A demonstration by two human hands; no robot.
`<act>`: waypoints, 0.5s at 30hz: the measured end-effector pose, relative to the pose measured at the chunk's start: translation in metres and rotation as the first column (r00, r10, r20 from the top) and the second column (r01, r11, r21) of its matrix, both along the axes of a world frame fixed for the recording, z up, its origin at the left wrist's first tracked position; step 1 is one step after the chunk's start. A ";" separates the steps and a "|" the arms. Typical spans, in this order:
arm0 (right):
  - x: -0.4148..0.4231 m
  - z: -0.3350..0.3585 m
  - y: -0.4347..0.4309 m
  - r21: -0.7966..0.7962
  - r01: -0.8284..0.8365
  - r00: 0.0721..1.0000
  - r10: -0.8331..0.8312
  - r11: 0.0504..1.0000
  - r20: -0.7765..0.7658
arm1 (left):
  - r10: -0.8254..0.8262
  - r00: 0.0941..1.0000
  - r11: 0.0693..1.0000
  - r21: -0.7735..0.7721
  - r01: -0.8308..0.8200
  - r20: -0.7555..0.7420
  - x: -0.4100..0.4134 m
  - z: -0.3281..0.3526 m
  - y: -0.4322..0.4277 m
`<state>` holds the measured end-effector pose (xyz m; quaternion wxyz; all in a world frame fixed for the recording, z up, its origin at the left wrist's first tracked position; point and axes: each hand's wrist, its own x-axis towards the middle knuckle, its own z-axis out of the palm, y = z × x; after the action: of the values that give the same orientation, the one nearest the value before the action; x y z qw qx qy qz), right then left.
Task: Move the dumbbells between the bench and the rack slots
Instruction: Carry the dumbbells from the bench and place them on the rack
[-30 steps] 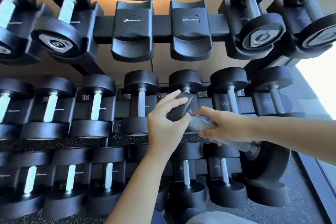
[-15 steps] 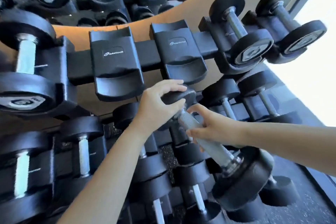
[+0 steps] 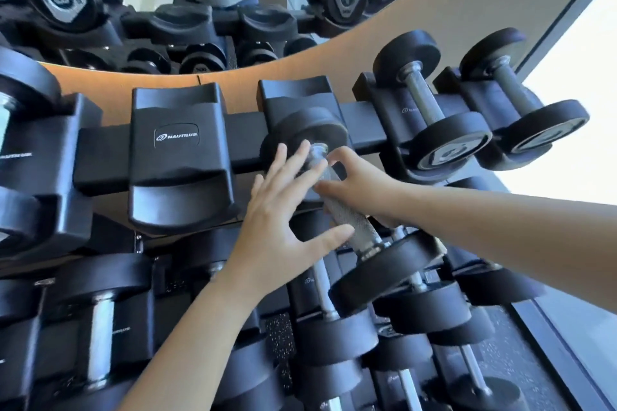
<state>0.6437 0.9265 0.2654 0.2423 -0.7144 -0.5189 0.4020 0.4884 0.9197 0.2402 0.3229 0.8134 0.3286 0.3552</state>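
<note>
We see the dumbbell [image 3: 345, 212] at the top rail of the rack [image 3: 248, 140], right of the rail's middle. Its far head lies over the front of a cradle [image 3: 295, 95] and its near head hangs lower, out in front of the middle tier. The bar is tilted, and we cannot tell whether the far head is seated in the cradle. The right hand [image 3: 362, 185] grips the knurled handle close to the far head, fingers curled round it from the right and the thumb up by the collar. The left hand [image 3: 278, 215] is flat just left of the handle, its 4 fingers spread and pointing up toward the far head. Its thumb is stretched sideways to the handle's lower part, though we cannot tell whether it touches the metal. Just left of that cradle sits a badged cradle [image 3: 177, 157] marked Nautilus. Toward the right end of the top rail, 2 racked dumbbells [image 3: 434, 117] lie side by side in their slots. Lower dumbbells [image 3: 100, 320] fill the tiers beneath. A mirror [image 3: 150, 10] above the rack shows blurred reflections of weights.
</note>
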 end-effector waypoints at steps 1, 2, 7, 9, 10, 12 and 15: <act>0.001 0.002 0.006 -0.034 0.046 0.995 -0.049 0.998 -0.090 | -0.008 1.000 1.000 -0.026 0.008 0.001 0.001 0.000 0.000; 0.003 0.003 0.012 -0.061 0.091 0.981 -0.100 0.994 -0.165 | -0.014 1.000 0.999 -0.041 0.014 -0.003 0.001 -0.001 0.002; 0.008 0.009 0.043 -0.043 0.137 0.971 -0.143 0.990 -0.193 | -0.021 0.999 0.996 -0.083 0.018 -0.037 0.003 -0.004 0.017; 0.011 0.007 0.057 -0.032 0.131 0.978 -0.134 0.991 -0.161 | -0.015 0.999 0.996 -0.083 0.011 -0.050 0.006 -0.007 0.024; 0.012 0.006 0.064 -0.024 0.125 0.983 -0.127 0.992 -0.130 | -0.012 0.999 0.997 -0.075 0.008 -0.053 0.008 -0.009 0.028; 0.015 0.003 0.080 0.003 0.121 0.991 -0.120 0.993 -0.059 | -0.001 0.998 0.999 -0.054 -0.002 -0.061 0.010 -0.012 0.036; 0.017 0.002 0.102 0.034 0.144 0.990 -0.144 0.989 0.003 | 0.030 0.997 0.999 -0.039 -0.032 -0.064 0.010 -0.016 0.051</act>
<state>0.6608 1.0288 0.2675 0.2813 -0.7470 -0.4733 0.3727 0.4986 0.9711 0.2244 0.3228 0.8125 0.3584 0.3273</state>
